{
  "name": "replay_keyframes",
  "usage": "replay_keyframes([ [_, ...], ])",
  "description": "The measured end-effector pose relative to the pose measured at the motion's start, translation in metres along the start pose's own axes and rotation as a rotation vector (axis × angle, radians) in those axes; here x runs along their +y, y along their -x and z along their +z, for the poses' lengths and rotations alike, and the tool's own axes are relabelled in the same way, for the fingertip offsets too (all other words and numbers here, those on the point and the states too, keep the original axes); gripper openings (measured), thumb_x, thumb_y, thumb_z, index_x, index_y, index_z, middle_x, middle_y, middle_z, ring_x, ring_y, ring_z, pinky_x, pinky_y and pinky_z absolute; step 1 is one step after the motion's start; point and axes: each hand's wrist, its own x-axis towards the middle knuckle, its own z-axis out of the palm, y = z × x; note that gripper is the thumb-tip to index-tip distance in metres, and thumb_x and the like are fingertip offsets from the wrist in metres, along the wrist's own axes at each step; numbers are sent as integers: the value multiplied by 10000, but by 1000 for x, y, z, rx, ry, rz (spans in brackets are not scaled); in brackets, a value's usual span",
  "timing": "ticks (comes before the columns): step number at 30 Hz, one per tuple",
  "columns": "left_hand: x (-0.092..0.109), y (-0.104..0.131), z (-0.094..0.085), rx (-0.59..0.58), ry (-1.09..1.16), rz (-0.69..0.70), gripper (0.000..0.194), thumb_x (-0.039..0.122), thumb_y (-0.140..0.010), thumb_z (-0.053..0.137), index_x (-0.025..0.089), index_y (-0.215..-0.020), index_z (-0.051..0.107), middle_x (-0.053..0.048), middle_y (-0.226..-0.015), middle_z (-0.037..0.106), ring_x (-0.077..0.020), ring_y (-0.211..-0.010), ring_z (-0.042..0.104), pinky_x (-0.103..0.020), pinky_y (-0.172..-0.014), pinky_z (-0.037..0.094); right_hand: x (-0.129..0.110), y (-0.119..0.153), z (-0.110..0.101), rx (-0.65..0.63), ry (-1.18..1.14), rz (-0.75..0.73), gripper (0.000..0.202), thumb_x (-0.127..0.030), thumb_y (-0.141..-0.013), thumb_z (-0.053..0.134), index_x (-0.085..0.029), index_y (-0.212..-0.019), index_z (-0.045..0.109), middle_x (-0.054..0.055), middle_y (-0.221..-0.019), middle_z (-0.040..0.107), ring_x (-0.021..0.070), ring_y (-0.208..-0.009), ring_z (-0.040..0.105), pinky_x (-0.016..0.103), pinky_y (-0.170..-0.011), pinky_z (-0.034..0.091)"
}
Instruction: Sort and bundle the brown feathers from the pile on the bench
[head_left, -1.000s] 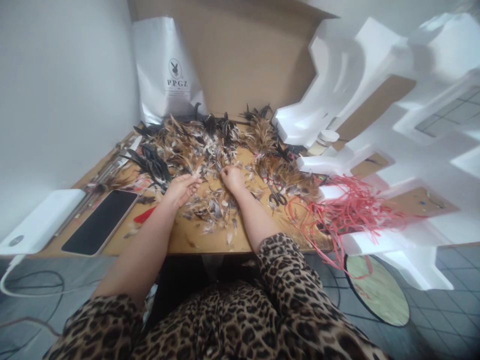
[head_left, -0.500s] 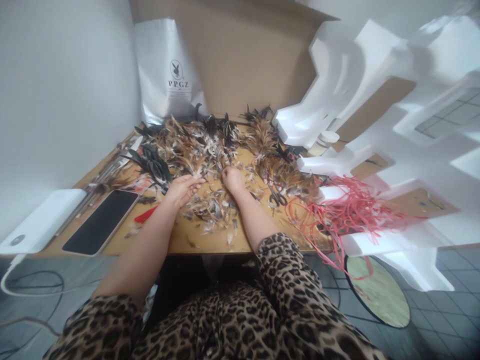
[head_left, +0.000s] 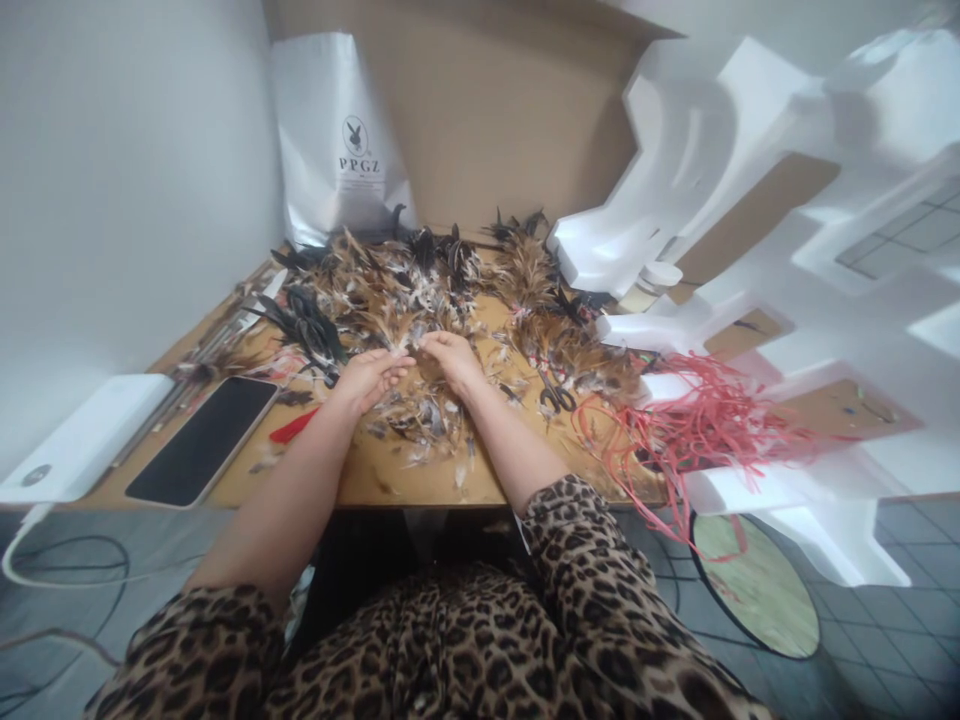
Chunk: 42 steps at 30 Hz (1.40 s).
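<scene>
My left hand (head_left: 370,378) is closed in a pinch on the pale base of a small bunch of brown feathers (head_left: 390,330), which fans out away from me. Close to its right, my right hand (head_left: 450,362) is closed too, thumb and finger together at a whitish bit of feather by the bunch; the fingertips are too small to make out fully. Loose feathers and fluff (head_left: 420,420) lie on the wooden table (head_left: 487,480) below both hands. Beyond them spreads a heap of brown and white feathers (head_left: 360,270), with dark feathers (head_left: 304,325) at its left.
Scissors (head_left: 556,393) lie right of my hands, beside brown feather bunches (head_left: 581,350). Tangled red ribbon (head_left: 697,415) and white foam pieces (head_left: 660,330) crowd the right side. A phone (head_left: 202,440), a white power bank (head_left: 86,440) and a red object (head_left: 292,427) are at left.
My right hand has moved left from the loose feathers to my left hand, its fingers now at the bunch. The left hand keeps its pinch almost in place.
</scene>
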Motion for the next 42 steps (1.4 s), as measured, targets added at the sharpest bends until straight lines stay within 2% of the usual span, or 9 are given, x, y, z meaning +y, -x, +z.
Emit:
replay_keyframes([
  [5, 0, 1, 2, -30, 4, -7, 75, 135, -724, 666, 67, -755, 656, -97, -715, 704, -58, -484, 596, -118, -422, 423, 8, 7, 12, -15, 114, -121, 209, -323, -613, 681, -148, -717, 635, -19, -691, 628, 83, -634, 541, 232, -699, 437],
  [12, -2, 0, 1, -36, -12, -2, 79, 140, -711, 677, 67, -727, 654, -88, -680, 690, -47, -474, 573, -115, -420, 405, 13, 3, 9, 14, 332, -364, 156, -309, -657, 643, -160, -703, 639, 5, -763, 597, 109, -733, 537, 251, -751, 433],
  [14, -3, 0, 0, -44, -28, 18, 105, 160, -696, 693, 64, -710, 652, -82, -660, 682, -45, -470, 565, -115, -419, 402, 12, 4, 8, 19, 361, -388, 151, -298, -649, 647, -157, -704, 640, 8, -774, 592, 110, -741, 538, 250, -752, 429],
  [21, -4, 2, 2, -47, -196, 73, 245, 290, -638, 742, 71, -693, 646, -101, -679, 688, -61, -491, 569, -146, -452, 410, 10, 4, 8, -20, 238, -246, 202, -337, -635, 659, -148, -664, 594, -42, -631, 553, 79, -598, 477, 226, -649, 398],
  [27, -6, 1, 1, -82, -207, 115, 278, 335, -631, 740, 84, -718, 659, -113, -757, 704, -65, -521, 574, -160, -476, 418, 7, 11, 13, -10, -2, -119, 235, -340, -590, 703, -152, -644, 572, -58, -610, 549, 61, -564, 463, 207, -618, 376],
  [33, -8, -1, -1, -84, -286, 222, 275, 353, -649, 716, 84, -683, 667, -91, -663, 683, -79, -491, 565, -183, -473, 426, 4, 8, 10, -63, -41, -60, 245, -367, -603, 697, -152, -670, 599, -40, -615, 586, 75, -573, 496, 220, -635, 401],
  [37, -8, 1, 5, -35, -446, 357, 299, 381, -697, 659, 84, -711, 686, -85, -623, 674, -111, -497, 585, -225, -506, 465, 9, -6, -5, 74, 193, -189, 221, -363, -693, 612, -158, -765, 652, -4, -713, 628, 112, -676, 545, 253, -710, 436],
  [39, -8, 3, 8, -26, -496, 407, 296, 381, -706, 646, 89, -701, 689, -86, -628, 678, -115, -504, 588, -233, -520, 474, 11, -11, -15, 119, 471, -316, 204, -337, -719, 598, -164, -799, 672, 21, -798, 636, 132, -771, 560, 269, -779, 436],
  [42, -8, 4, 9, -15, -527, 446, 296, 383, -713, 635, 94, -674, 683, -95, -658, 689, -118, -520, 595, -238, -531, 481, 13, -13, -25, 144, 888, -385, 227, -305, -765, 566, -185, -925, 674, 52, -949, 616, 155, -882, 561, 290, -838, 427],
])
